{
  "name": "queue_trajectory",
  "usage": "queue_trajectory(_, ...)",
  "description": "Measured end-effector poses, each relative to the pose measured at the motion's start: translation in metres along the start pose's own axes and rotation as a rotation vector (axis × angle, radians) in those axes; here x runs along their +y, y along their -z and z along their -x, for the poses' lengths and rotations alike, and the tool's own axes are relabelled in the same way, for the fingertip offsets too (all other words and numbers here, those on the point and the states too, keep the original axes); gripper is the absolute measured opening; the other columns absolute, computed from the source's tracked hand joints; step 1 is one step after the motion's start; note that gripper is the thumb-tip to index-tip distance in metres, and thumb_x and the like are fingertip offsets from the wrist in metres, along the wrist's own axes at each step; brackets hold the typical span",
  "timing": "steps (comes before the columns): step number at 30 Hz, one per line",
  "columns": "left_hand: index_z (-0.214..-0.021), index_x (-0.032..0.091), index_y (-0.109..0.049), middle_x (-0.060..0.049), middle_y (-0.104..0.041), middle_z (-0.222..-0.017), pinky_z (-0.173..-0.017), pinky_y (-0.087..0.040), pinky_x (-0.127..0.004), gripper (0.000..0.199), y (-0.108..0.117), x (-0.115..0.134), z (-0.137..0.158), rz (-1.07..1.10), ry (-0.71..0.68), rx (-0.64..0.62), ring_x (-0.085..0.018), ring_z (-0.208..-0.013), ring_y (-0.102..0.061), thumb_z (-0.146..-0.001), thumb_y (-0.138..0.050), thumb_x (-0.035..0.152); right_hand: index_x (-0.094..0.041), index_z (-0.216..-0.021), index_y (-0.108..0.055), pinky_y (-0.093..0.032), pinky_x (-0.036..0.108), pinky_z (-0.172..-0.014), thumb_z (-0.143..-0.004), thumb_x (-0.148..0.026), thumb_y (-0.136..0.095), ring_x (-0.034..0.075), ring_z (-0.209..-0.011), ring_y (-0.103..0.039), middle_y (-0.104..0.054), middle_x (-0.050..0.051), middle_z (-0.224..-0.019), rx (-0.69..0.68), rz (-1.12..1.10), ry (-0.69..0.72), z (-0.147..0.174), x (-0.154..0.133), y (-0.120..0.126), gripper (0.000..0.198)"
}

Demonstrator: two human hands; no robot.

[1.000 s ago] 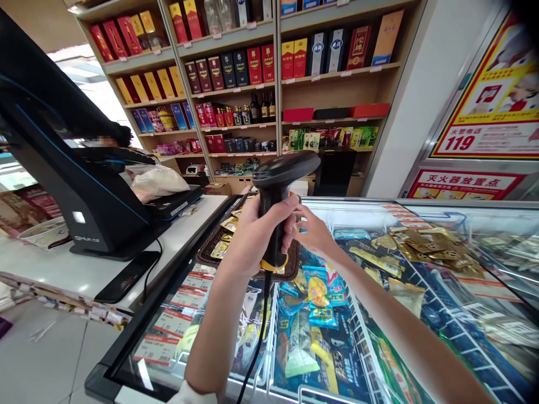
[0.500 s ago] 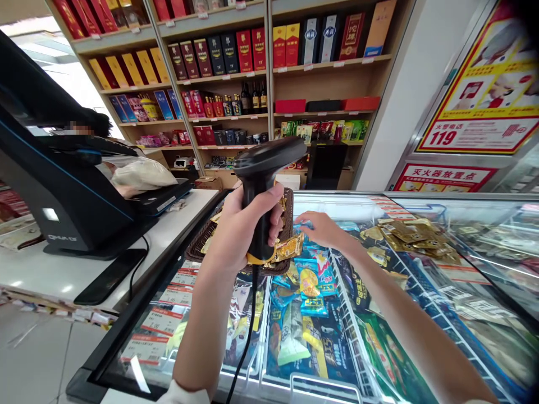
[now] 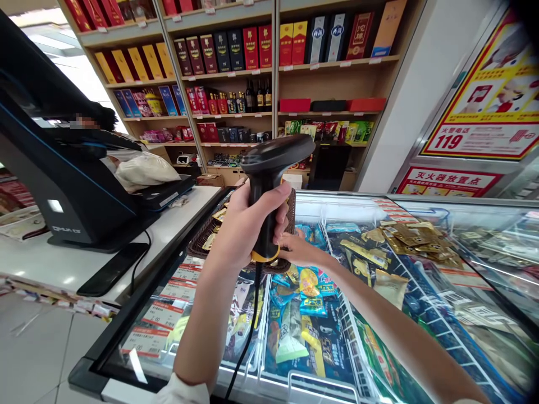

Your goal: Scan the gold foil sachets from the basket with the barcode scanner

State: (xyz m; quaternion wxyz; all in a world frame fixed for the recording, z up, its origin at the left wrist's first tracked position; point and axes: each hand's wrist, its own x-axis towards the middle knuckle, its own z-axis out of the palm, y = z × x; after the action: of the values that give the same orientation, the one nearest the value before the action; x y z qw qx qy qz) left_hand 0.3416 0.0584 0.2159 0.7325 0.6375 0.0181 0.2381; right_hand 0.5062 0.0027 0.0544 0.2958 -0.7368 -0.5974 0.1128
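Left hand (image 3: 240, 230) clamps the corded barcode scanner (image 3: 266, 185); right hand (image 3: 300, 251) sits at the scanner's five o'clock, grip impossible to tell.

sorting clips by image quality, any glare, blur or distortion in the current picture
Head view: white glare streaks the lower-left glass of the freezer; head view: detail softens toward the right edge; head view: shelves lean outward, top-right corner blacked out; head view: scanner in the left hand looks fairly sharp.
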Motion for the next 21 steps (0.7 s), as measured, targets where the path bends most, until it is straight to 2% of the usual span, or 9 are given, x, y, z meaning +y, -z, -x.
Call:
queue_trajectory(2, -0.082, 0.021, -0.056, 0.005, -0.049, -0.059, -0.039, -0.035, -0.020, 0.021, 0.000, 0.000, 0.000, -0.004, 0.002, 0.003, -0.007, -0.043, -0.045, -0.078, -0.071, 0.035, -0.023, -0.097, -0.068, -0.043, 0.049, -0.101, -0.095, -0.042, -0.050, 0.025, -0.100, -0.064, -0.070, 0.003, -0.087, 0.064, -0.094, -0.043, -0.002, 0.000, 0.003, 0.026)
queue_trajectory(4, -0.082, 0.020, -0.057, 0.005, -0.049, -0.058, -0.039, -0.036, -0.020, 0.021, 0.001, 0.001, 0.000, -0.011, -0.002, 0.002, -0.007, -0.043, -0.045, -0.078, -0.071, 0.036, -0.022, -0.107, -0.061, -0.051, 0.044, -0.092, -0.098, -0.043, -0.042, 0.023, -0.093, -0.066, -0.069, 0.004, -0.091, 0.173, -0.267, -0.092, 0.000, 0.001, 0.015, 0.030)
queue_trajectory(7, -0.085, 0.020, -0.057, 0.005, -0.049, -0.059, -0.039, -0.036, -0.020, 0.021, 0.002, 0.001, 0.000, -0.013, -0.009, 0.000, -0.008, -0.044, -0.046, -0.080, -0.070, 0.035, -0.023, -0.117, -0.047, -0.057, 0.035, -0.072, -0.098, -0.044, -0.038, 0.018, -0.081, -0.069, -0.068, 0.005, -0.100, 0.271, -0.592, -0.117, 0.007, 0.003, 0.044, 0.029)
queue_trajectory(9, -0.086, 0.020, -0.057, 0.005, -0.049, -0.059, -0.039, -0.036, -0.020, 0.019, 0.002, 0.000, -0.001, -0.019, -0.008, 0.008, -0.008, -0.044, -0.046, -0.081, -0.069, 0.034, -0.024, -0.113, -0.044, -0.055, 0.031, -0.058, -0.095, -0.046, -0.045, 0.017, -0.070, -0.069, -0.068, 0.004, -0.095, 0.299, -0.714, -0.138, 0.016, 0.005, 0.066, 0.028)
queue_trajectory(11, -0.087, 0.020, -0.056, 0.005, -0.050, -0.060, -0.039, -0.036, -0.019, 0.019, 0.001, -0.001, -0.002, -0.031, -0.003, 0.017, -0.007, -0.044, -0.046, -0.083, -0.068, 0.033, -0.022, -0.104, -0.047, -0.050, 0.026, -0.048, -0.087, -0.047, -0.060, 0.015, -0.058, -0.065, -0.067, 0.001, -0.080, 0.400, -0.721, -0.169, 0.024, 0.007, 0.087, 0.032)
queue_trajectory(13, -0.086, 0.019, -0.056, 0.005, -0.050, -0.060, -0.039, -0.036, -0.019, 0.019, 0.001, -0.001, -0.002, -0.041, 0.005, 0.018, -0.007, -0.044, -0.046, -0.083, -0.068, 0.033, -0.019, -0.095, -0.054, -0.044, 0.023, -0.043, -0.076, -0.044, -0.074, 0.012, -0.048, -0.057, -0.063, -0.002, -0.065, 0.603, -0.691, -0.167, 0.030, 0.013, 0.104, 0.038)
queue_trajectory(15, -0.085, 0.019, -0.056, 0.004, -0.050, -0.060, -0.039, -0.036, -0.018, 0.019, 0.000, -0.002, -0.003, -0.043, 0.008, 0.012, -0.007, -0.045, -0.046, -0.083, -0.069, 0.033, -0.016, -0.088, -0.061, -0.041, 0.022, -0.043, -0.067, -0.042, -0.081, 0.009, -0.046, -0.051, -0.063, -0.001, -0.062, 0.851, -0.664, -0.143, 0.034, 0.022, 0.117, 0.039)
queue_trajectory(17, -0.083, 0.019, -0.055, 0.004, -0.050, -0.060, -0.039, -0.035, -0.018, 0.020, -0.002, -0.003, -0.005, -0.040, 0.012, -0.001, -0.007, -0.045, -0.047, -0.083, -0.069, 0.032, -0.014, -0.085, -0.068, -0.041, 0.021, -0.044, -0.063, -0.043, -0.083, 0.009, -0.049, -0.052, -0.066, 0.002, -0.066, 1.039, -0.640, -0.149, 0.037, 0.035, 0.128, 0.040)
queue_trajectory(21, -0.079, 0.019, -0.052, 0.005, -0.049, -0.059, -0.038, -0.034, -0.018, 0.022, -0.008, -0.014, -0.011, -0.041, 0.053, -0.044, -0.007, -0.044, -0.046, -0.083, -0.068, 0.034, -0.012, -0.075, -0.071, -0.041, 0.022, -0.044, -0.061, -0.047, -0.083, 0.013, -0.052, -0.057, -0.067, 0.004, -0.060, 1.183, -0.627, -0.252, 0.049, 0.058, 0.148, 0.039)
